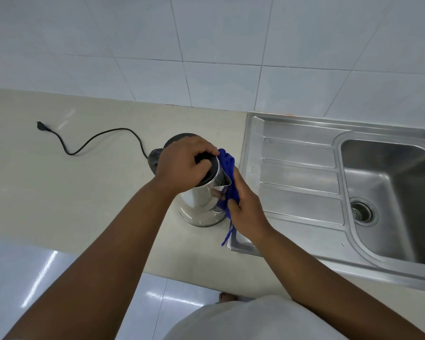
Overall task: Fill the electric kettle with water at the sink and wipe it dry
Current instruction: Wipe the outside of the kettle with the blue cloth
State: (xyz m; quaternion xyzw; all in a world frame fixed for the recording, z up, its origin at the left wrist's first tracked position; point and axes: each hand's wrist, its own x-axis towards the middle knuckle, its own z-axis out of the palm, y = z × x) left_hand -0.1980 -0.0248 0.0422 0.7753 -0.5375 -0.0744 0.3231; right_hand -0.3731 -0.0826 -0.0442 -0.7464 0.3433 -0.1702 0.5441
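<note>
A shiny steel electric kettle (201, 204) with a black lid stands upright on the cream counter (84, 192), just left of the sink unit. My left hand (184, 165) presses down on its lid and grips the top. My right hand (243, 207) holds a blue cloth (227, 168) bunched against the kettle's right side, by the spout. A strand of the cloth hangs down near the counter's front. The kettle's handle is hidden under my left hand.
The kettle's black round base (157, 158) lies behind it, its cord (96, 138) trailing left to a loose plug (41, 126). A steel sink (390, 192) with drainboard (302, 173) fills the right. White tiled wall behind; the counter edge runs close in front.
</note>
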